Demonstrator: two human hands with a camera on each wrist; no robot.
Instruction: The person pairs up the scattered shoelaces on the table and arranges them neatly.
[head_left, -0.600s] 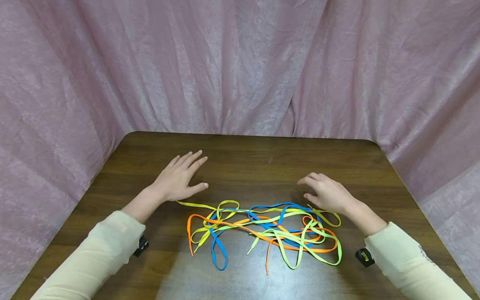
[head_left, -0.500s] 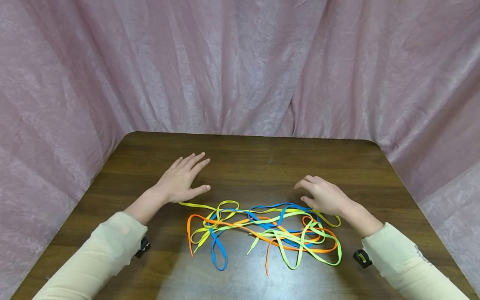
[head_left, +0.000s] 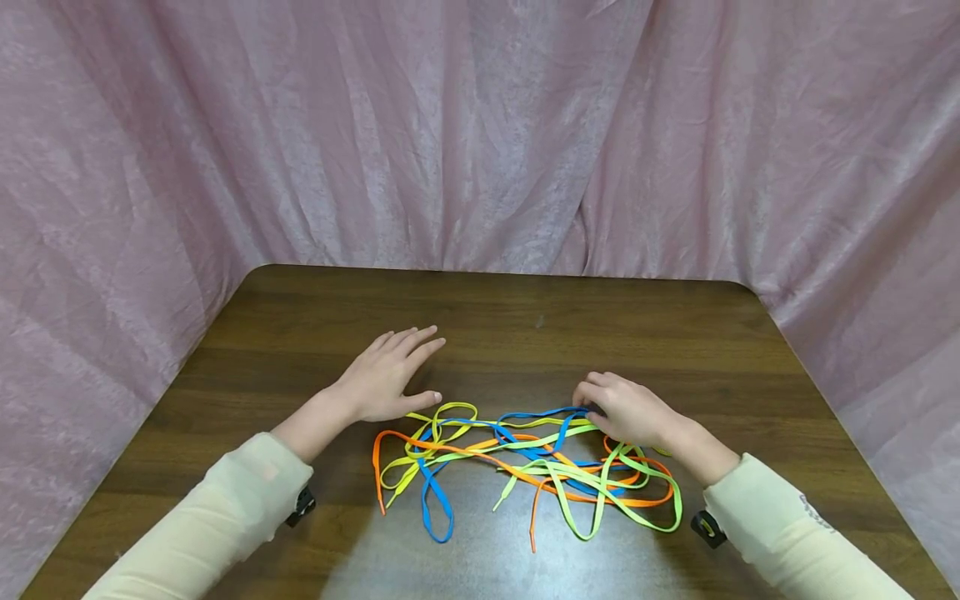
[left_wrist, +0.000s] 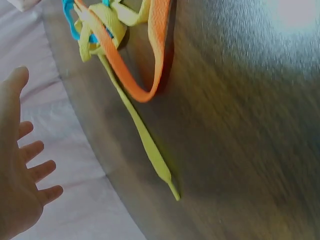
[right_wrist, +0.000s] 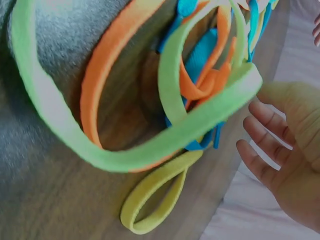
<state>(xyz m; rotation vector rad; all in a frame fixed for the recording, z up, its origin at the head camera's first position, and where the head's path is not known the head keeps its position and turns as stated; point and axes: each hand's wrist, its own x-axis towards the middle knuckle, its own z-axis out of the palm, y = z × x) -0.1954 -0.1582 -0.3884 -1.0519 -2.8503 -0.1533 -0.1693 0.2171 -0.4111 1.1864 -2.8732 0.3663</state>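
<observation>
Four flat shoelaces lie tangled across the table: a blue shoelace (head_left: 447, 507), an orange shoelace (head_left: 377, 471), a yellow shoelace (head_left: 456, 406) and a light green shoelace (head_left: 678, 502). My left hand (head_left: 381, 382) hovers at the far left of the tangle with fingers spread and nothing in them. In the left wrist view, the yellow shoelace's tipped end (left_wrist: 150, 145) lies apart from that hand. Over the far right part of the laces is my right hand (head_left: 632, 412), its fingers loosely bent beside the blue lace. In the right wrist view, a light green loop (right_wrist: 47, 112) passes close before its thumb.
The brown wooden table (head_left: 315, 292) has rounded far corners. Pink velvet curtains (head_left: 375, 142) hang behind it and at both sides. A black wrist camera (head_left: 302, 505) sits at the left cuff, and another camera (head_left: 708, 528) at the right cuff.
Both hands have moved inward and nearer the person. The right hand has come over the laces' far right edge, covering part of the yellow loop. The laces have kept their layout.
</observation>
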